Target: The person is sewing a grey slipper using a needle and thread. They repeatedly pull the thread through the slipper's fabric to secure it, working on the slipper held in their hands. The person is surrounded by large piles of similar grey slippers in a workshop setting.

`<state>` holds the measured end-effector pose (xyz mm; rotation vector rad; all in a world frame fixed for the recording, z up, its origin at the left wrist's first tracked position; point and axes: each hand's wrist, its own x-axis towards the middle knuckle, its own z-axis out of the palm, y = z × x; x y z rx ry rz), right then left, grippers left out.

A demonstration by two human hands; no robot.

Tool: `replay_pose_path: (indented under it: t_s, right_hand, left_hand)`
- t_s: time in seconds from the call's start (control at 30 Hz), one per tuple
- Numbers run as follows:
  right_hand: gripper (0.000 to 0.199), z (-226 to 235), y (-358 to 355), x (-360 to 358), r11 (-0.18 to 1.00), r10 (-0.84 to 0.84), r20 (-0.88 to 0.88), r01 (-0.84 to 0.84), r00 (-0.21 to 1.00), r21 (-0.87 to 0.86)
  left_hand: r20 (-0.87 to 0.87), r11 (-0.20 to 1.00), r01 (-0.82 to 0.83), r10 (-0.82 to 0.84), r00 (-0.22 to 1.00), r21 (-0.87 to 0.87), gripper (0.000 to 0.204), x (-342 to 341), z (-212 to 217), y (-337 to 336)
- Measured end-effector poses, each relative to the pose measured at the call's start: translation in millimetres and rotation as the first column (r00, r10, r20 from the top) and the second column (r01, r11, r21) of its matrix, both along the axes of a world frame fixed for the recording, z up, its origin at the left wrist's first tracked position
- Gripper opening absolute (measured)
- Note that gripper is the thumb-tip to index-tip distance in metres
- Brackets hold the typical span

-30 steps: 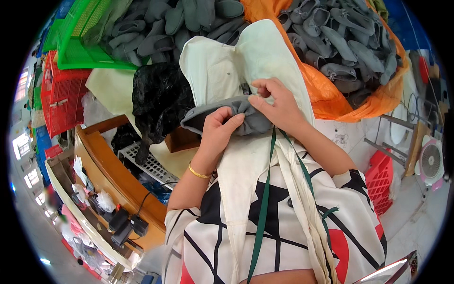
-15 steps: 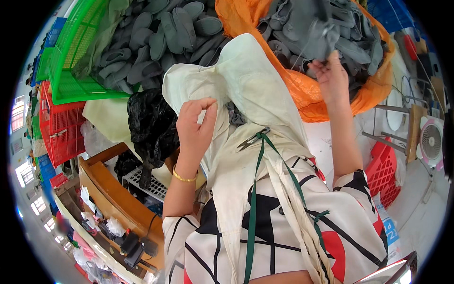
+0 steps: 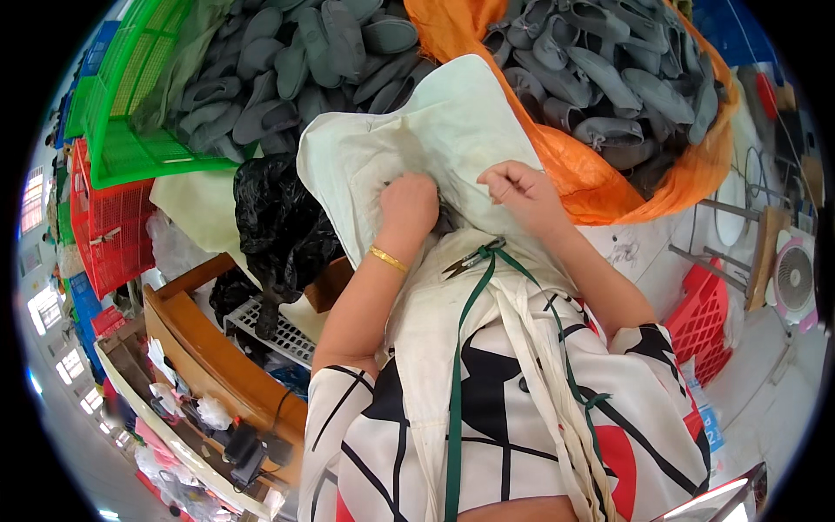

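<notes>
A cream cloth sack (image 3: 435, 130) lies over my lap and up against the heaps of shoes. My left hand (image 3: 409, 204), with a gold bangle at the wrist, is closed into a fist on the sack's fabric near its dark opening. My right hand (image 3: 520, 191) rests with curled fingers on the sack's right edge, beside the orange bag (image 3: 600, 187). Small scissors (image 3: 470, 258) hang on a green ribbon (image 3: 457, 365) just below both hands. Whether a shoe is inside the opening is hidden.
Grey rubber shoes (image 3: 609, 78) fill the orange bag at the upper right, and more grey shoes (image 3: 296, 70) fill a green crate (image 3: 139, 148). A black plastic bag (image 3: 278, 217), red crates (image 3: 113, 226), a wooden bench (image 3: 217, 348), a red basket (image 3: 709, 322) and a fan (image 3: 791, 278) surround me.
A second ago both hands held a grey shoe at the sack. My right hand then reached up to the orange bag's pile and has come back to the sack; the shoe is out of sight.
</notes>
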<state>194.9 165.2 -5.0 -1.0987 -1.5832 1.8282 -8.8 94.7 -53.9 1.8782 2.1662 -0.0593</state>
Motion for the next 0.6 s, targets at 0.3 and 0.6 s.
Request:
replay_pose_path:
  t_s: [0.3,0.6]
  right_hand:
    - [0.033,-5.9,-23.6,-26.2,0.999,0.046,-0.016,-0.046,0.999,-0.005]
    - [0.031,-8.7,-13.6,-48.8,0.845,0.131,-0.073,-0.15,0.989,-0.513]
  left_hand:
    - [0.929,0.757,-0.59,0.368,0.033,-0.279,0.018,-39.1,46.9,-26.7]
    - [0.954,0.735,-0.611,0.181,-0.24,-0.293,0.012,-16.7,64.5,-63.4]
